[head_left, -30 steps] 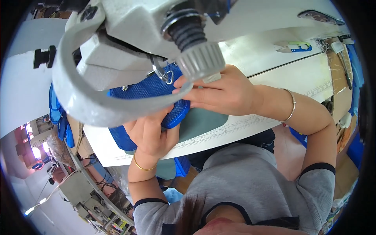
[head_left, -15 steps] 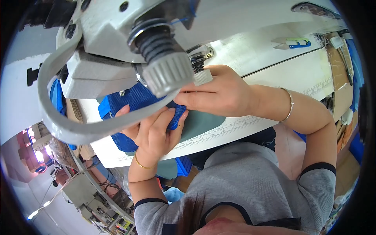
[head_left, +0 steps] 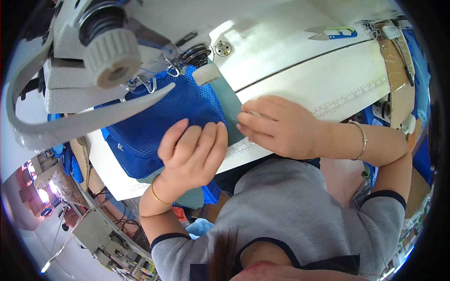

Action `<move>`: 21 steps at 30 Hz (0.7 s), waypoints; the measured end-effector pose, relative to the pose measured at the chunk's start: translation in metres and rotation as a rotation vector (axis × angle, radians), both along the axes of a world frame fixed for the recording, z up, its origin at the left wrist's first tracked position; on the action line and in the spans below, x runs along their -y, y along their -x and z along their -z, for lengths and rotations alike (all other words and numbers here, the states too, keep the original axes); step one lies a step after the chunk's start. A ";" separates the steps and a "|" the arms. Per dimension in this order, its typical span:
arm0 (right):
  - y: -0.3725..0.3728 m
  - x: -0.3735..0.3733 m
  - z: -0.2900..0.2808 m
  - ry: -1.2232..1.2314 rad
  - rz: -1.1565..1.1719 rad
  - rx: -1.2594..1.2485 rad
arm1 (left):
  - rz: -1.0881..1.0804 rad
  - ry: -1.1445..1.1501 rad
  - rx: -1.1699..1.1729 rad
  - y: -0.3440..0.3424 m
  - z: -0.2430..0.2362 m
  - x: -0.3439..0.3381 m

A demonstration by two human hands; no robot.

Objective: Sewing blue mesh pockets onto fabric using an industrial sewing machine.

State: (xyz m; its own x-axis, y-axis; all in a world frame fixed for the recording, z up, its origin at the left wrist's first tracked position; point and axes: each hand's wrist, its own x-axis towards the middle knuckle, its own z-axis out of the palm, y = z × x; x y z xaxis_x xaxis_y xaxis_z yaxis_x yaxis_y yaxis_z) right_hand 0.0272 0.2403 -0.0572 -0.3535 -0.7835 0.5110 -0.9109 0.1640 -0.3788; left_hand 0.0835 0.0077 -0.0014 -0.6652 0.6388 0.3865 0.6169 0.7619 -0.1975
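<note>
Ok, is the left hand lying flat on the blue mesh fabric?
Yes, the left hand lies palm down, fingers spread, on the blue mesh fabric.

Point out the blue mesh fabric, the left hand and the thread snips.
blue mesh fabric [head_left: 154, 126], head view, on the bare mesh above the fingers.
left hand [head_left: 190, 157], head view, on the back of the hand.
thread snips [head_left: 335, 33], head view, on the handle.

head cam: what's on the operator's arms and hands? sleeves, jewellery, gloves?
Both hands are bare, no gloves. The left hand has a thin gold bangle at the wrist; the right hand has a thin silver-coloured bangle. Forearms are uncovered. Short grey sleeves end above the elbows, each with a dark band at the cuff. No rings or watch visible.
</note>
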 end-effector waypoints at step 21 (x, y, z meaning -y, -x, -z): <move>-0.006 -0.008 0.012 0.030 0.005 0.024 | -0.009 -0.036 0.093 -0.013 0.027 -0.024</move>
State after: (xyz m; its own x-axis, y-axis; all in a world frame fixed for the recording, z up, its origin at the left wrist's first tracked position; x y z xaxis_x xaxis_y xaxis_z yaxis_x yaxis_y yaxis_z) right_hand 0.0331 0.2484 -0.0688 -0.3693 -0.7664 0.5257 -0.9009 0.1563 -0.4050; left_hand 0.0968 0.0317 -0.0282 -0.7049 0.6197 0.3450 0.6246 0.7729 -0.1119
